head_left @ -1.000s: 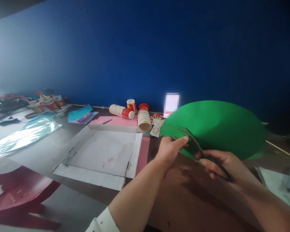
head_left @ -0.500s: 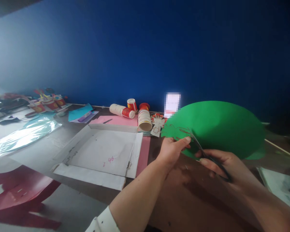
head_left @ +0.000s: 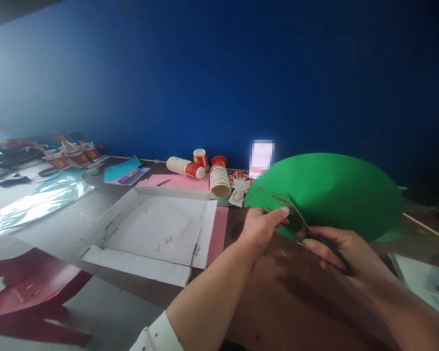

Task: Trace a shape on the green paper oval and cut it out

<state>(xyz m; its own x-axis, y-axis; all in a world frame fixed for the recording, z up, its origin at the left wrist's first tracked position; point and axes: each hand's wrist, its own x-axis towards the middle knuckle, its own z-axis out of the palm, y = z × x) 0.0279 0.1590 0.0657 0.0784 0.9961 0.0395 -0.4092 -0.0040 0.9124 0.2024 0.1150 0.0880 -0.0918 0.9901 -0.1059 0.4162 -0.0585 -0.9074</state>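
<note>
My left hand (head_left: 261, 225) pinches the near left edge of a large green paper sheet (head_left: 336, 190), which has a rounded outline. Brown drawn lines run over the sheet's left part, just beyond my thumb. In my right hand (head_left: 336, 248) is a pair of scissors (head_left: 331, 248) with dark handles, my fingers wrapped round them. The blades point up and left and lie at the paper close to my left thumb. Whether the blades are parted is hard to make out.
Left of my arm lies a shallow white box lid (head_left: 149, 229) with pink writing, partly over pink paper (head_left: 215, 236). Paper cups (head_left: 219, 181) and a paper figure cutout (head_left: 237, 190) stand behind. Red cut paper (head_left: 32, 287) lies at left, a white pad (head_left: 420, 282) at right.
Almost nothing differs. Both hands keep their hold on the green paper and the scissors, and the view has shifted very slightly.
</note>
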